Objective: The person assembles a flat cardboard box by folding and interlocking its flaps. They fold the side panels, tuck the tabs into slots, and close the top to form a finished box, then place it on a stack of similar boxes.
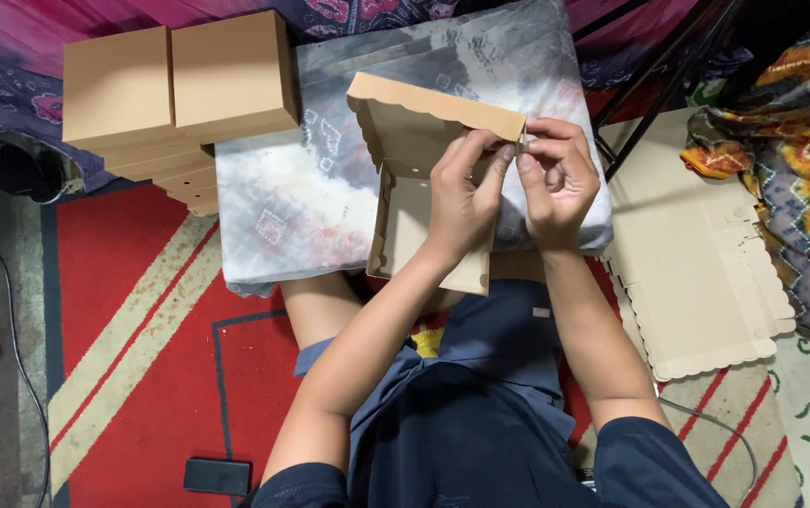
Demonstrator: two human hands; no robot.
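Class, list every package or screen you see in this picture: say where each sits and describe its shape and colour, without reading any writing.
Half-folded box: brown card, scalloped lid, held in left hand and right hand.
Finished boxes: square, brown, stacked upper left.
Flat box blanks: pale card, scalloped edges, on floor at right.
Phone: black rectangle, dark screen, on red carpet, bottom left.

Bearing surface: floor covered by a red rug (132, 310) with cream diagonal stripes and a dark outline. Lying on it: a grey tie-dyed cushion (292, 198) at centre; a stack of folded brown cardboard boxes (174, 85) at the cushion's upper left corner, partly overlapping it; a pile of flat, scallop-edged box blanks (697, 263) to the right; a black phone (218, 476) at the lower edge; a thin cable (10, 310) along the left side.
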